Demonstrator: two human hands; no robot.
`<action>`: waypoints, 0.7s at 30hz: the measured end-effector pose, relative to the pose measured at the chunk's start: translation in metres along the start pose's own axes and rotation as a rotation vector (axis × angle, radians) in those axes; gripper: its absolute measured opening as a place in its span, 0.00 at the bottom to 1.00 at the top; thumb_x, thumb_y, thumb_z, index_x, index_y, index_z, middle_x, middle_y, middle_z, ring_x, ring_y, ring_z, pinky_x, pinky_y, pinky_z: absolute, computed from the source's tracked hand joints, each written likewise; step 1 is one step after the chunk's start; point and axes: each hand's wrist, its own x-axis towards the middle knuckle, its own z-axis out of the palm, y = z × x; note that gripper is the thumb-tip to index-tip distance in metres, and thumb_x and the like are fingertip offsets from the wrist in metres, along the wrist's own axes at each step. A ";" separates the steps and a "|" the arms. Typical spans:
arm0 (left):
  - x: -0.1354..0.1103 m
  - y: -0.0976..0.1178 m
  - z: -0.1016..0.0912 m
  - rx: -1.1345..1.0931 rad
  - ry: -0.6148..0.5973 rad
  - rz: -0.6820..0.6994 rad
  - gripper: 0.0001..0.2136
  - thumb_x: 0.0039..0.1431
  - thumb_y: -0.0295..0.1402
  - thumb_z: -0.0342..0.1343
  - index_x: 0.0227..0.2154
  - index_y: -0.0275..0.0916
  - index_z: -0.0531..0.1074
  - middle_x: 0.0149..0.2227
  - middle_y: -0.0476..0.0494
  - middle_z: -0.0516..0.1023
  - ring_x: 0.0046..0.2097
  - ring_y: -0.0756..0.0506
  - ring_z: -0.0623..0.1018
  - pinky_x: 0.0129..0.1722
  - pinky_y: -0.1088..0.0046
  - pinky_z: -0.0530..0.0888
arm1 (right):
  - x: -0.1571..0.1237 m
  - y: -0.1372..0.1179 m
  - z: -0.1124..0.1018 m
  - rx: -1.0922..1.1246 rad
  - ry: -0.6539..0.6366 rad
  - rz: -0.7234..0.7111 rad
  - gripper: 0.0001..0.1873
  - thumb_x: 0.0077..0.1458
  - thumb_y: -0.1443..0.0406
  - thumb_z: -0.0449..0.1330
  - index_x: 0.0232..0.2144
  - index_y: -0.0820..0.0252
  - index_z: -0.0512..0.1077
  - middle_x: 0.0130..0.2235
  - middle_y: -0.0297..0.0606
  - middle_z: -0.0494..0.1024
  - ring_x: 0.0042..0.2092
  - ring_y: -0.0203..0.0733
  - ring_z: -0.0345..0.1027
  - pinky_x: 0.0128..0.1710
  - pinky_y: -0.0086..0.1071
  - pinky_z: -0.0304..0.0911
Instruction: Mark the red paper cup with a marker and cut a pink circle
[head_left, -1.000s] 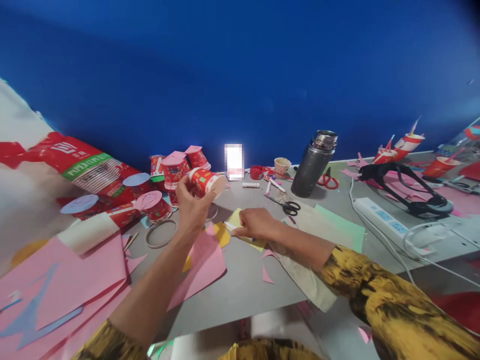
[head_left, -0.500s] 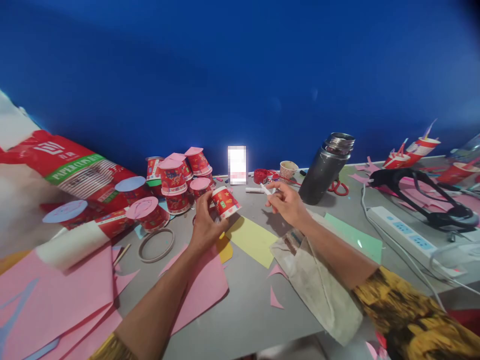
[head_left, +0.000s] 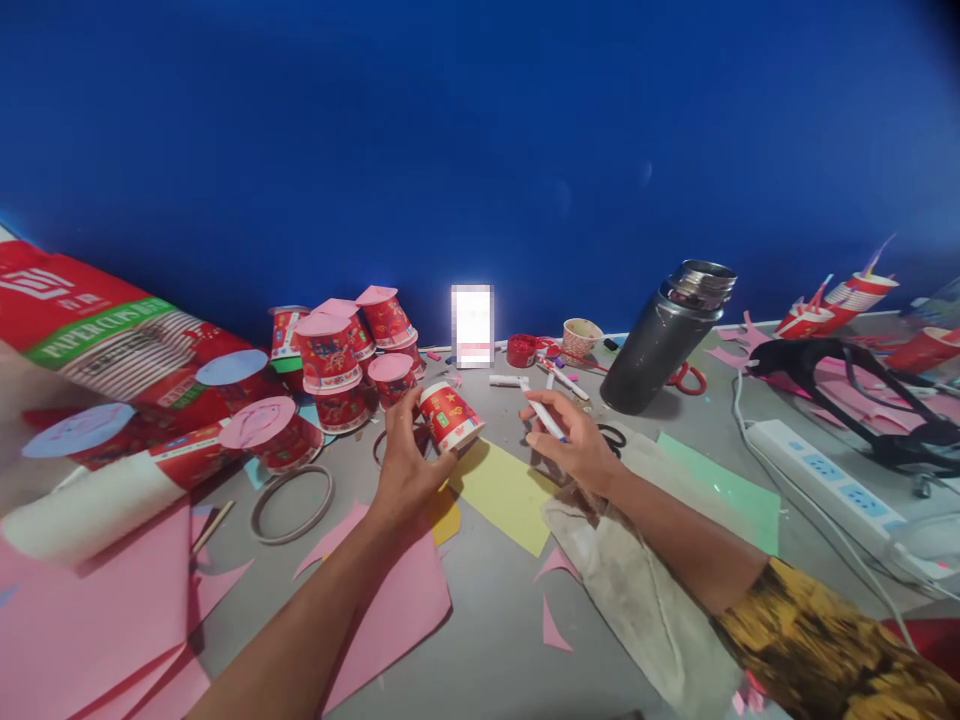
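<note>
My left hand [head_left: 411, 455] is wrapped round the near side of a red paper cup [head_left: 450, 415] with gold stars and a white rim. The cup is tilted on its side just above a yellow paper sheet [head_left: 502, 490]. Held between the thumb and fingers of my right hand [head_left: 574, 445] is a white marker [head_left: 544, 415] with a blue end. A short gap separates the marker from the cup. Another white marker [head_left: 506, 381] lies on the table beyond my hands.
Red cups [head_left: 330, 355] with pink paper tops are stacked at the left, near a bag of paper cups [head_left: 97, 310]. A tape ring [head_left: 292, 505] and pink paper [head_left: 401, 610] lie nearer. Right of my hands are a dark flask [head_left: 660, 345], a cloth [head_left: 645, 590] and a power strip [head_left: 832, 480].
The marker in my right hand has turned so its blue end shows, and this hand is slightly lower. My left hand still holds the cup. The view has shifted slightly.
</note>
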 end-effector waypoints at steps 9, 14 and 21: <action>-0.002 -0.003 -0.004 0.138 -0.081 0.181 0.43 0.44 0.22 0.63 0.66 0.51 0.65 0.66 0.36 0.67 0.70 0.30 0.70 0.67 0.43 0.74 | -0.022 -0.020 0.016 -0.067 0.040 -0.161 0.15 0.68 0.52 0.63 0.47 0.51 0.82 0.36 0.39 0.83 0.33 0.42 0.75 0.32 0.34 0.70; -0.006 -0.002 0.001 0.114 -0.137 0.225 0.42 0.46 0.22 0.61 0.67 0.49 0.62 0.67 0.35 0.67 0.70 0.31 0.70 0.69 0.43 0.72 | -0.008 -0.031 0.026 0.363 0.134 0.099 0.26 0.58 0.40 0.70 0.40 0.56 0.81 0.31 0.37 0.81 0.24 0.35 0.66 0.20 0.28 0.57; -0.009 0.003 0.005 0.015 -0.057 0.155 0.44 0.46 0.23 0.65 0.67 0.53 0.62 0.65 0.36 0.67 0.68 0.31 0.72 0.62 0.45 0.79 | 0.052 -0.086 -0.004 0.789 0.173 0.261 0.17 0.60 0.50 0.72 0.36 0.55 0.75 0.24 0.26 0.73 0.20 0.29 0.57 0.17 0.23 0.49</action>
